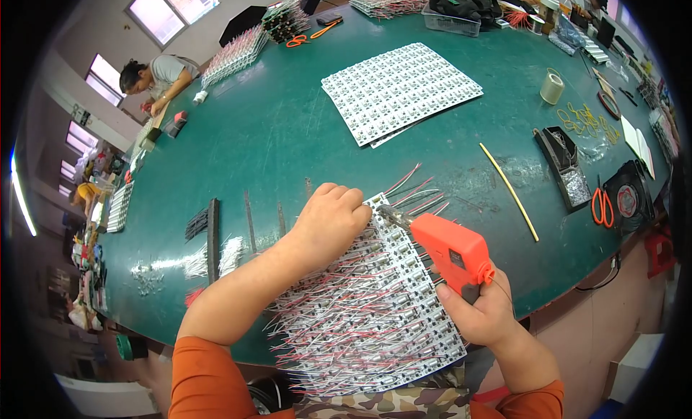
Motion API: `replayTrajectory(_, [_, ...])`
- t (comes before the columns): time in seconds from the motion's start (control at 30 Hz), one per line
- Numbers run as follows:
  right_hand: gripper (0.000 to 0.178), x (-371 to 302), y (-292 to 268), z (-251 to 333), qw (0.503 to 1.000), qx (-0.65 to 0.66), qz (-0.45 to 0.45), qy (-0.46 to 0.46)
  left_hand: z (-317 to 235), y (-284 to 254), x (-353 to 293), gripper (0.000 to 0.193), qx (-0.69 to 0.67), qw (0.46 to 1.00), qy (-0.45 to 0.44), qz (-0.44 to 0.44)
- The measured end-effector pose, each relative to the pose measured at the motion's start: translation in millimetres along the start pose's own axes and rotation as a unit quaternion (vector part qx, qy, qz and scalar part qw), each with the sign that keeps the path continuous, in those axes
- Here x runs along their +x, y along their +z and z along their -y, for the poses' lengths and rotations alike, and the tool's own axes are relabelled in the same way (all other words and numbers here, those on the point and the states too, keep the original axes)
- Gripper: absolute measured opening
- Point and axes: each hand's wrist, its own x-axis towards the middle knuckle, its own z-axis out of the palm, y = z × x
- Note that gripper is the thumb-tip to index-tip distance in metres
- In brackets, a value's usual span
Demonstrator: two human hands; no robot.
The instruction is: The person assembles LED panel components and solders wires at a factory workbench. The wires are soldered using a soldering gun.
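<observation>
My right hand [484,309] grips an orange-red soldering gun [450,250], its metal tip pointing left at the top edge of a white circuit board panel [411,275]. The panel lies at the table's near edge, in front of my body. Rows of small parts cover it, and many red and white wires [339,311] stick out from its left and middle. Close to the tip, my left hand [334,216] is closed at the panel's top left corner; its fingertips are hidden, so what they pinch cannot be made out. More loose wires [418,192] stick out past the far edge.
White panels [400,91] lie stacked farther back. A dark bar [213,239] with wire bundles lies left. A yellow stick [509,192], black tray [562,167], orange scissors [602,206] and spool [552,87] are right. Another person [162,77] works at the far left.
</observation>
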Motion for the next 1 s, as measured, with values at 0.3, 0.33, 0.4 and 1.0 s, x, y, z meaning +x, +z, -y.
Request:
replayTrajectory(0.3, [0.041,-7,-2,-2,1.0,0.018,-0.011,0.015,-1,5,-3,0.02,-0.021,0.998,-0.025,-0.045])
replayTrajectory(0.33, [0.041,-9,-1,-6,0.999,0.038,-0.015,0.012,-2,5,-4,0.02,-0.041,0.996,-0.031,-0.075])
replayTrajectory(0.4, [0.041,-13,-2,-12,0.998,0.058,-0.02,0.009,-3,2,-4,0.02,-0.038,0.996,-0.022,-0.076])
replayTrajectory(1.0, [0.04,-9,-4,-9,1.0,0.01,-0.004,-0.021,-8,-5,0,0.015,-0.009,1.0,-0.012,-0.018])
